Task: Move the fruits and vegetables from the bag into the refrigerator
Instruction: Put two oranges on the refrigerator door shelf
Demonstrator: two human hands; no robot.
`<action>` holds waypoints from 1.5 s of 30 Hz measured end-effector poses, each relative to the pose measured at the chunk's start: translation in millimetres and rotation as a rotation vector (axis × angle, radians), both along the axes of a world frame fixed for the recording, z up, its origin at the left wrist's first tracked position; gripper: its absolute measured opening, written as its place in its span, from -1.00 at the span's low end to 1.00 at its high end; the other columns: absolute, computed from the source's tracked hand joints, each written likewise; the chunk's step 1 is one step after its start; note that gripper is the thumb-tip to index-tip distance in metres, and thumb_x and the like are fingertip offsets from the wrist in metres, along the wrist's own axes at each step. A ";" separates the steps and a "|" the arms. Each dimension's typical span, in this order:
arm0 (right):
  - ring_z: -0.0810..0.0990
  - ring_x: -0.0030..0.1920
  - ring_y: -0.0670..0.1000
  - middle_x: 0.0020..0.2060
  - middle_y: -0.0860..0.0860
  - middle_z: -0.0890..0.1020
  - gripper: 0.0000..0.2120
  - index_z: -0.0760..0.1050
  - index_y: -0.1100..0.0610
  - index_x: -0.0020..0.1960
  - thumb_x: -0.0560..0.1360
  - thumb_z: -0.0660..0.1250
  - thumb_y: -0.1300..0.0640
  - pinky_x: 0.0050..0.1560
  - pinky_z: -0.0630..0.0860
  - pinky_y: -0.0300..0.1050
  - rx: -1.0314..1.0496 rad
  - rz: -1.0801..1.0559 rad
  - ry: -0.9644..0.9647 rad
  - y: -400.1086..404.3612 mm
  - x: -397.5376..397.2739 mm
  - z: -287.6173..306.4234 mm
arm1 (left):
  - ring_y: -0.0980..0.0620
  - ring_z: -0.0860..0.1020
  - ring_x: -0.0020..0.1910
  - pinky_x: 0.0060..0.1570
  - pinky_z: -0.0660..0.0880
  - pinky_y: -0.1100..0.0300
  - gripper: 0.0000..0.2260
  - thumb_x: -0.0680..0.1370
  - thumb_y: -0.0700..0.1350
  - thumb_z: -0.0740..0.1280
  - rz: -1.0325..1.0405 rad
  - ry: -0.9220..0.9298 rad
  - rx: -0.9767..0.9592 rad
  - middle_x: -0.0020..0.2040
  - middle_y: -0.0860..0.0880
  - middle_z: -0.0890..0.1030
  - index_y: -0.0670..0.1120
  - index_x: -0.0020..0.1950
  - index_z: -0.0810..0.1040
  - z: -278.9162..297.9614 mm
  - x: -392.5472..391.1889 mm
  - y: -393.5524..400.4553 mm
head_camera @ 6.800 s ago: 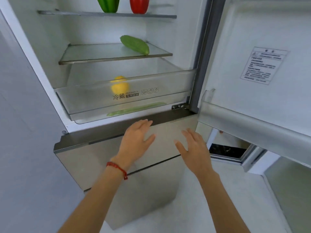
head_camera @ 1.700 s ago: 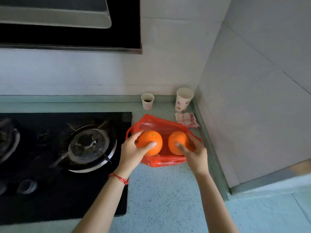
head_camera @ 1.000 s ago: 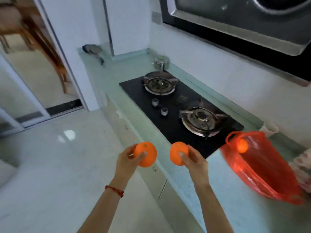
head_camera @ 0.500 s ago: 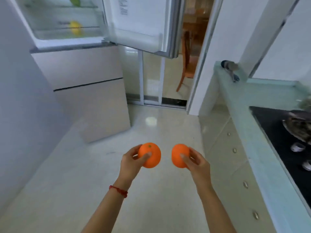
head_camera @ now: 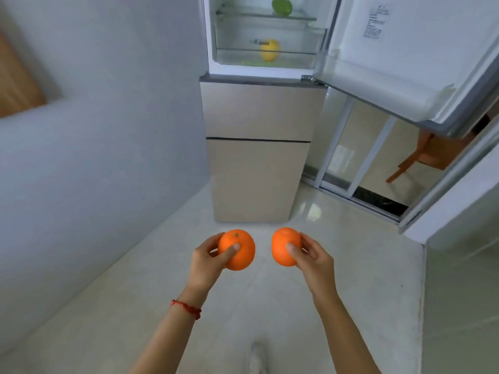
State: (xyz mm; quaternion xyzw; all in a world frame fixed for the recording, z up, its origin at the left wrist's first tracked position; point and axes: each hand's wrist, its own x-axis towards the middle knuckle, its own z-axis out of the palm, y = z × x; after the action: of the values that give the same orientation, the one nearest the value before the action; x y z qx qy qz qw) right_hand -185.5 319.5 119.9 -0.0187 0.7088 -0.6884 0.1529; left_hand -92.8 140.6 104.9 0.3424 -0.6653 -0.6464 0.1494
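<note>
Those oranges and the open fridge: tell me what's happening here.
A person stands on the kitchen floor facing the refrigerator, an orange in each hand. The left hand grips the left orange; the right hand grips the right orange. The upper door hangs open. Inside, a green vegetable sits on a glass shelf and a yellow fruit lies in the clear drawer. Neither orange has reached the fridge yet.

- A plain pale wall point(head_camera: 94, 130) fills the left side of the frame.
- A glossy light tiled floor point(head_camera: 351, 265) spreads across the lower half, with a bright glare spot at centre right.
- A sliding glass door point(head_camera: 348, 149) stands at right of centre.
- A wooden chair point(head_camera: 429, 152) shows beyond the glass, at right.
</note>
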 end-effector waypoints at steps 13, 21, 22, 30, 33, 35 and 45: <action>0.58 0.05 0.04 0.04 0.07 0.60 -0.62 0.52 0.15 0.17 0.38 0.45 0.23 0.12 0.52 0.06 -0.026 0.041 0.075 -89.2 -203.8 25.7 | -0.01 0.59 -0.05 -0.11 0.58 0.02 -0.47 0.11 0.19 0.44 0.036 0.101 -0.038 -0.02 -0.01 0.61 0.07 0.03 0.54 34.8 -190.4 -92.1; 0.56 -0.06 -0.08 -0.01 0.01 0.58 -0.63 0.49 0.07 0.16 0.38 0.43 0.27 -0.03 0.49 -0.12 -0.065 -0.069 0.187 -122.1 -292.6 63.8 | 0.00 0.57 -0.02 -0.11 0.58 0.03 -0.55 0.29 0.00 0.47 -0.087 0.196 -0.095 0.00 -0.04 0.59 -0.06 0.15 0.54 65.8 -303.6 -136.8; 0.56 -0.05 -0.08 -0.01 0.01 0.57 -0.63 0.48 0.02 0.13 0.38 0.44 0.26 -0.01 0.50 -0.10 -0.060 -0.096 0.207 -125.1 -302.6 68.2 | 0.02 0.57 -0.03 -0.08 0.58 0.00 -0.60 0.32 -0.04 0.48 -0.113 0.213 -0.106 -0.02 -0.01 0.59 -0.04 0.13 0.54 71.0 -319.2 -141.0; 0.56 -0.06 -0.14 0.01 -0.03 0.56 -0.61 0.47 0.07 0.19 0.39 0.42 0.23 -0.20 0.55 -0.39 -0.043 -0.363 0.361 -142.9 -365.1 117.0 | -0.07 0.54 0.06 0.01 0.55 -0.04 -0.59 0.36 -0.06 0.48 -0.438 0.357 -0.139 0.11 -0.09 0.55 -0.01 0.17 0.50 120.7 -442.4 -170.8; 0.54 -0.02 -0.09 0.07 -0.01 0.54 -0.57 0.45 0.10 0.27 0.41 0.41 0.20 -0.23 0.55 -0.40 -0.018 -0.463 0.395 -145.6 -377.8 137.4 | -0.05 0.54 0.07 -0.01 0.55 0.01 -0.55 0.31 0.02 0.49 -0.553 0.410 -0.149 0.09 -0.04 0.56 0.03 0.16 0.49 142.8 -478.4 -174.5; 0.54 0.02 -0.07 0.10 0.00 0.54 -0.58 0.45 0.08 0.26 0.42 0.40 0.17 -0.13 0.55 -0.30 0.005 -0.523 0.421 -146.5 -384.6 150.4 | -0.04 0.53 0.08 0.05 0.53 -0.06 -0.48 0.27 0.09 0.47 -0.611 0.428 -0.148 0.09 -0.01 0.56 0.02 0.20 0.49 157.4 -499.2 -173.1; 0.54 0.03 -0.22 0.13 -0.01 0.58 -0.56 0.47 0.11 0.26 0.40 0.43 0.18 0.08 0.53 -0.16 -0.005 -0.770 0.530 -118.7 -421.4 211.0 | 0.05 0.52 0.04 -0.02 0.50 0.06 -0.58 0.24 0.05 0.50 -0.834 0.577 -0.106 0.10 0.04 0.54 0.19 0.05 0.49 219.9 -590.3 -138.7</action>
State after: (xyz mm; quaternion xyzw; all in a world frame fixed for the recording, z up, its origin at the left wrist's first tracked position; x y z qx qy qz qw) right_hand -606.8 200.8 330.9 0.0702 0.6770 -0.6683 -0.3002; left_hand -683.0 1.9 324.8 -0.1530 -0.7087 -0.6848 0.0734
